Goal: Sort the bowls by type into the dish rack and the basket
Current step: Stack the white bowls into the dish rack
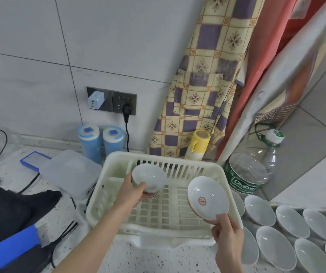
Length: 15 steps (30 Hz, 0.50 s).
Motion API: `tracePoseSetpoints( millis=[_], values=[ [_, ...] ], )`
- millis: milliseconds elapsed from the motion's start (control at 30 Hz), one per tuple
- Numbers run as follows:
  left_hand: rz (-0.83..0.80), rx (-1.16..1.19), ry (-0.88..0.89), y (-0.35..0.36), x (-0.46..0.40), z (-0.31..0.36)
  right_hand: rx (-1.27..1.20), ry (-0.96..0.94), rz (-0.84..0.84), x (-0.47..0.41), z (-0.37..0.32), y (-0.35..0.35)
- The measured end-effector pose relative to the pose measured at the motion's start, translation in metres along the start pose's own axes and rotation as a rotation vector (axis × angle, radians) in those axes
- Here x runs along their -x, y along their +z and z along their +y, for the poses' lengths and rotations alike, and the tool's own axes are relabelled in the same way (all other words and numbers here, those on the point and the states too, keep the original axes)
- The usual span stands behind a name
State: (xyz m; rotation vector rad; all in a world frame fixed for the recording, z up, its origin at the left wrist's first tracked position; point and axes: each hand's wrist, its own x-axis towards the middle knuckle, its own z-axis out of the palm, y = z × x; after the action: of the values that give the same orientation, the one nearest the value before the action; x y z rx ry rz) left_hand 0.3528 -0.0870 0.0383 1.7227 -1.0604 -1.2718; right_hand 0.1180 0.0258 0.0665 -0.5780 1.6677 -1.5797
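Over dish rack (pixel 119 160) | left hand (pixel 127 196) grips deep bowl (pixel 148 179) | right hand (pixel 227 231) pinches shallow bowl (pixel 207 198) | bowls (pixel 292 221) right

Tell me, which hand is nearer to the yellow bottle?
Left. The left hand holds a bowl in front-left of the yellow bottle; the right hand is lower, nearer the person.

Over the cream slatted plastic dish rack (pixel 164 211) my left hand (pixel 130 194) grips a small deep white ceramic bowl (pixel 148 179), tilted, above the rack's back left part. My right hand (pixel 227 233) pinches the lower rim of a shallow white dish with a red centre emblem (pixel 207 198), held upright above the rack's right side. Right of the rack lie rows of white bowls (pixel 290 225).
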Motion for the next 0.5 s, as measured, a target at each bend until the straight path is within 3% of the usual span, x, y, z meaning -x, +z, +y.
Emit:
tracePoseSetpoints(
  millis=[500],
  values=[
    [-0.013, 0.059, 0.044, 0.008, -0.017, -0.007, 0.091, 0.033, -0.067, -0.006, -0.005, 0.013]
  ],
)
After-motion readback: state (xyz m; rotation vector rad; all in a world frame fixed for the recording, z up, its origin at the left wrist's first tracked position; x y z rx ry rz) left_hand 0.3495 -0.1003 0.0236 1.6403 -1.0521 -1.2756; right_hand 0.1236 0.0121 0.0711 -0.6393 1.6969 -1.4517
